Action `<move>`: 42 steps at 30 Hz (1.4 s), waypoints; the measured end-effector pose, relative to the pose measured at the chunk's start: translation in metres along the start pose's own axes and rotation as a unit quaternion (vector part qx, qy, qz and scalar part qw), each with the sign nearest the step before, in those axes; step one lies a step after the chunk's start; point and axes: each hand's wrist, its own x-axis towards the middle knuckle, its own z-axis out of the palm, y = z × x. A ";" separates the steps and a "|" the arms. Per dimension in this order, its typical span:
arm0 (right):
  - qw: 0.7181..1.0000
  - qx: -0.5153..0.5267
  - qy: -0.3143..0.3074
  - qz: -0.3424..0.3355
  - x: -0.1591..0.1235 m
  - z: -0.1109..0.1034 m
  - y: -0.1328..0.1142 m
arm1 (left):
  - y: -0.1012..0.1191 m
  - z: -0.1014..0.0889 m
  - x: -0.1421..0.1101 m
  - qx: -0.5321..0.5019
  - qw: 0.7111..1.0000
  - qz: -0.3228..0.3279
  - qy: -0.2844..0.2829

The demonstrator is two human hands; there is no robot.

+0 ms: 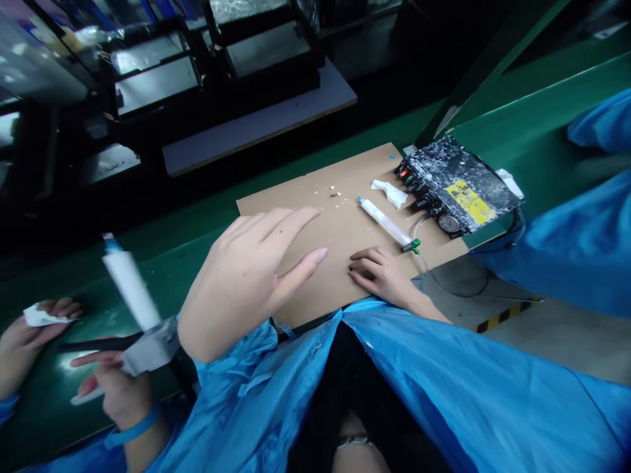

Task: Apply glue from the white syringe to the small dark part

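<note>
My left hand (pixel 251 269) is raised over the left part of a brown cardboard sheet (pixel 315 286). Its fingers point right, the thumb stands apart, and it holds nothing. My right hand (pixel 379 272) rests near the cardboard's front edge with its fingers loosely bent and nothing visible in them. Just beyond it lies a white dispensing syringe (pixel 387 222) with a blue tip and a green fitting at its back end. A crumpled white tissue (pixel 389 194) lies behind the syringe. Small white scraps (pixel 335 194) are scattered to the syringe's left.
A paint-smeared dispenser controller (pixel 461 184) with a gauge sits on the right. At left, a co-worker's hand (pixel 121 387) is by a cartridge gun (pixel 133 295); another hand (pixel 29 338) holds tissue. A grey shelf (pixel 261 128) runs behind. Blue sleeves (pixel 586 243) appear right.
</note>
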 end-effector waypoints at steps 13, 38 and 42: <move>0.983 0.151 0.025 0.103 0.032 -0.004 -0.015 | -0.005 -0.003 -0.001 0.002 1.000 -0.014 0.008; 0.858 0.436 0.190 0.195 0.079 -0.013 -0.032 | -0.018 0.055 0.040 -0.067 0.993 0.078 -0.052; 0.840 0.467 0.206 0.181 0.080 -0.018 -0.036 | -0.018 0.082 0.056 -0.144 0.978 0.144 -0.030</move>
